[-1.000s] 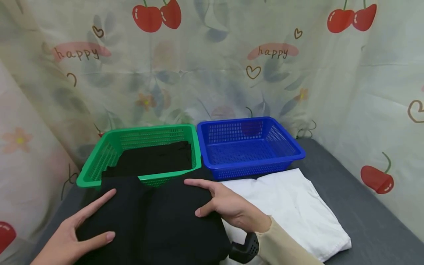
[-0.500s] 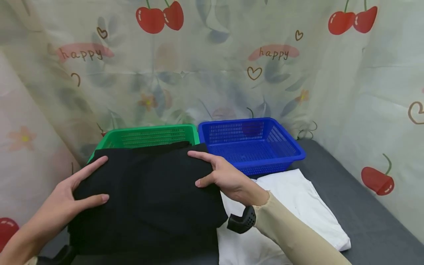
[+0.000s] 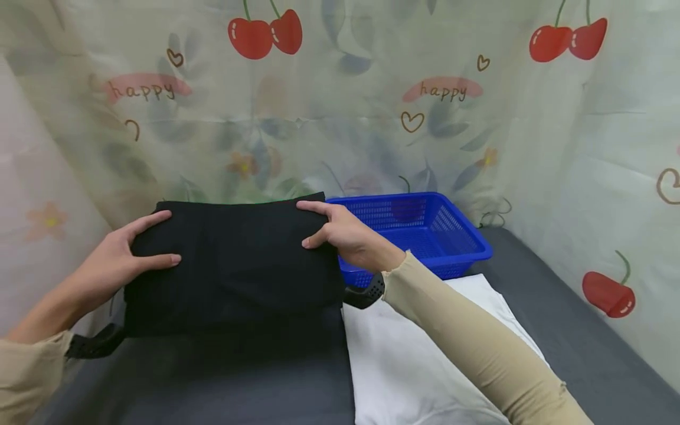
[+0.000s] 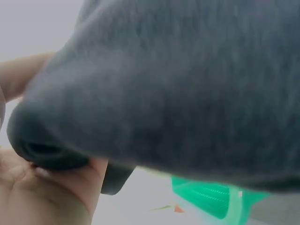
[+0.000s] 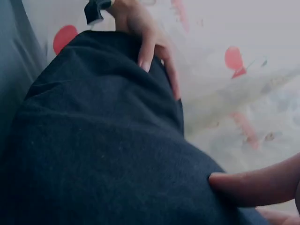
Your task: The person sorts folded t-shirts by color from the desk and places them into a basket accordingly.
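Observation:
A folded black garment (image 3: pixel 234 268) is held up off the table between both hands in the head view. My left hand (image 3: pixel 108 265) grips its left edge, thumb and index finger on top and the other fingers out of sight beneath. At the right edge my right hand (image 3: pixel 353 236) holds it the same way, its lower fingers hidden. The garment covers the green basket in the head view. Below the cloth in the left wrist view, part of that green basket (image 4: pixel 236 206) shows. Both hands appear on the cloth in the right wrist view.
A blue basket (image 3: pixel 467 258) with nothing in it stands at the back, right of the garment. In front of it a folded white garment (image 3: pixel 404 360) lies on the dark grey table (image 3: pixel 212 389). A printed curtain (image 3: pixel 361 141) hangs behind and at both sides.
Both hands have moved forward and away with the black garment, from the near side of the table to over the green basket, which is now hidden. The white garment and blue basket stayed put.

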{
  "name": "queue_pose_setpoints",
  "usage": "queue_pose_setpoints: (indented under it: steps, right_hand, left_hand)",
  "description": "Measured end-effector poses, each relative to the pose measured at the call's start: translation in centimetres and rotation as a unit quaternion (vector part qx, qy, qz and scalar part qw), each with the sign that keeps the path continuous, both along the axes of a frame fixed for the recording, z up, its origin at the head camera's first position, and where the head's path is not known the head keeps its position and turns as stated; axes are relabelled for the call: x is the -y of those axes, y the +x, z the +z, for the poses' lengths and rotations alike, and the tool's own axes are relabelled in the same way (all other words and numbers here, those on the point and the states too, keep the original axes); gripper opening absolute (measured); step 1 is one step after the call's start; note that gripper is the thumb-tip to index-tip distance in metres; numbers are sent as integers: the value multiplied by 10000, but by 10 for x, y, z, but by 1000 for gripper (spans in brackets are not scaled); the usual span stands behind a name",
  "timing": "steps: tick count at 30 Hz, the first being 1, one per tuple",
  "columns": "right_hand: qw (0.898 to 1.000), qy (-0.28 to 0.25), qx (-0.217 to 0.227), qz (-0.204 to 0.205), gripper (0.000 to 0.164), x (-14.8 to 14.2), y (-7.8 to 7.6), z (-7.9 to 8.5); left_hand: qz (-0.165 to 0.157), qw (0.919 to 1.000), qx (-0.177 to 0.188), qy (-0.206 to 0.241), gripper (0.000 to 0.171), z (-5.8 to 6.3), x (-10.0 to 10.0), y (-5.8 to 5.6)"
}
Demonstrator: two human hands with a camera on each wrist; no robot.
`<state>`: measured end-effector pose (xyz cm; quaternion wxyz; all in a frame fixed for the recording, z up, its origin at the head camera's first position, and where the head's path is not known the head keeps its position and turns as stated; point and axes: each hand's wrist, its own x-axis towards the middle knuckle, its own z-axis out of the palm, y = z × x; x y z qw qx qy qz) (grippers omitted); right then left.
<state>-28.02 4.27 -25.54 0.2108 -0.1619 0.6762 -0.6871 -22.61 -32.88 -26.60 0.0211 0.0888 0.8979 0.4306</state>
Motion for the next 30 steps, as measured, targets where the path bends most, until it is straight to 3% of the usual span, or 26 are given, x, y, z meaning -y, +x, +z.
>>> queue_pose_setpoints:
  steps: [10,18,22,30]
  right_hand:
    - [9985,-27,-208,-508,74,16,-44,-4]
    - [9917,106,-784,-1017,76,32,-65,-2]
    - [9892,336,-897,-1107,76,36,-71,-9]
    - [9846,1085,-974,-966,74,40,-78,-33]
  left_hand:
    - [379,9983,-356,-252,101,15,-4,-40]
    - [477,9938,-757,-655,96,27,-3,-69]
    - [460,9941,-653,-732,94,22,-3,-76]
    - [226,9944,-237,-1008,94,-2,3,-87]
